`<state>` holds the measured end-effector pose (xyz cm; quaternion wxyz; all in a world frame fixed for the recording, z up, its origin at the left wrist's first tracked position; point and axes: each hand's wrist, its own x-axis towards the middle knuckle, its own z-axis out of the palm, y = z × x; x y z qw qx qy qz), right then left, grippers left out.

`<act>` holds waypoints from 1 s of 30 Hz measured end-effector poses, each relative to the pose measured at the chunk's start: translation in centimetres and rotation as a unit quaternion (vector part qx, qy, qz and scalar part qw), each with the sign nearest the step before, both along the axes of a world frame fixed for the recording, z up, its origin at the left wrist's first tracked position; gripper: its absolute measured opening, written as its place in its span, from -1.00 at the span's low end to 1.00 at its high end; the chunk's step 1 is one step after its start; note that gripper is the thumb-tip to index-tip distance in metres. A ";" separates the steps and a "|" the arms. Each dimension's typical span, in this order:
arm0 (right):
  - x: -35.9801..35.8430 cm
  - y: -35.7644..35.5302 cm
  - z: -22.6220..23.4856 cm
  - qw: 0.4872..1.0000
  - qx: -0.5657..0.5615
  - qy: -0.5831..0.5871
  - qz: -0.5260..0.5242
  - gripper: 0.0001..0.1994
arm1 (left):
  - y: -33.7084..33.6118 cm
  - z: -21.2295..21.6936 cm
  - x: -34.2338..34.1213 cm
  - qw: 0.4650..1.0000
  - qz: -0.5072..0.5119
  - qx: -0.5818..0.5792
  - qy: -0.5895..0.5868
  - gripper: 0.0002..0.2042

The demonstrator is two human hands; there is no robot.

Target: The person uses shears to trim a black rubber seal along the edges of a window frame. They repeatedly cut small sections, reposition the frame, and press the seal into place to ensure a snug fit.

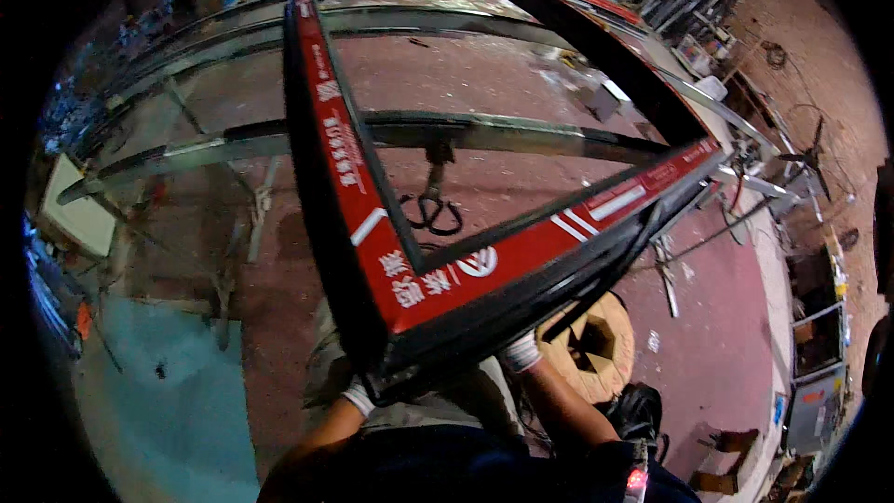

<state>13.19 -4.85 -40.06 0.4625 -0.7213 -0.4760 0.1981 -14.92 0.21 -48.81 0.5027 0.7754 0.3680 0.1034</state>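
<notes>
A large black rectangular window frame (pixel 354 214), its faces covered with red printed protective film, is tilted in front of me, one corner close to my body. My left hand (pixel 358 397), in a white glove, grips the frame from below at that near corner. Further right, my right hand (pixel 521 352), also gloved in white, holds the underside of the near edge. The frame hides most of the fingers of both hands. Its far part lies over metal rails (pixel 503 135) of a work stand.
A round wooden spool (pixel 615 331) stands beside my right forearm. A teal sheet (pixel 168 401) covers floor at the lower left, next to reddish flooring (pixel 717 317). Metal bars (pixel 689 9) are piled at the far right. A black hook-shaped piece (pixel 433 214) hangs beneath a rail.
</notes>
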 end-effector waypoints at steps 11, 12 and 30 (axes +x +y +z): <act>5.5 -8.5 24.5 0.790 0.248 -0.561 -0.003 -0.55 | -1.1 2.8 -0.8 0.999 0.042 -0.029 0.011 -0.55; 5.4 -8.0 25.4 0.753 0.243 -0.608 0.065 -0.58 | -1.2 5.4 -0.3 0.998 0.053 -0.046 -0.003 -0.56; -4.1 -1.8 32.5 0.721 0.352 -0.533 0.268 -0.51 | -1.4 4.3 -2.1 0.997 0.068 -0.029 0.010 -0.72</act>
